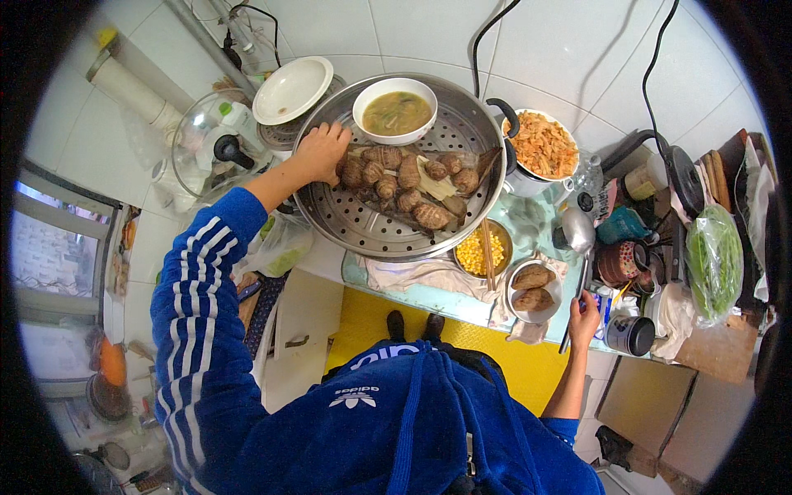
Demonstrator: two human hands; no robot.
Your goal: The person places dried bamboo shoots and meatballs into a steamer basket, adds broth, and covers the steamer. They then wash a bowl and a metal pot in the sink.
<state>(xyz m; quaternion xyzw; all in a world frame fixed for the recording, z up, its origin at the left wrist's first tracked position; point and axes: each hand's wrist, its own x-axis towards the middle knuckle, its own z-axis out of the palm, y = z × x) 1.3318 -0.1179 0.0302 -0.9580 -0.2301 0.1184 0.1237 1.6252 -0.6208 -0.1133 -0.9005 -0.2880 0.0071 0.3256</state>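
Observation:
A large metal steamer tray point(346, 223) with round holes carries a pile of brown, ringed taro roots point(408, 172) on dry leaves, and a white bowl point(394, 134) of yellowish soup at its far side. My left hand point(323, 153) reaches over the tray's left rim with bent fingers at the left end of the taro pile; its fingertips and whatever is in them are partly hidden. To the right, my right hand point(584, 318) is closed around the dark handle of a metal ladle point(577, 229), whose bowl points away from me.
Right of the steamer stand a pot of cooked shrimp point(541, 147), a bowl of corn kernels point(472, 252) with chopsticks and a white bowl with brown pieces point(533, 291). Bagged green vegetables point(714, 264) lie far right. A glass lid point(198, 161) and a white plate point(293, 89) are at left.

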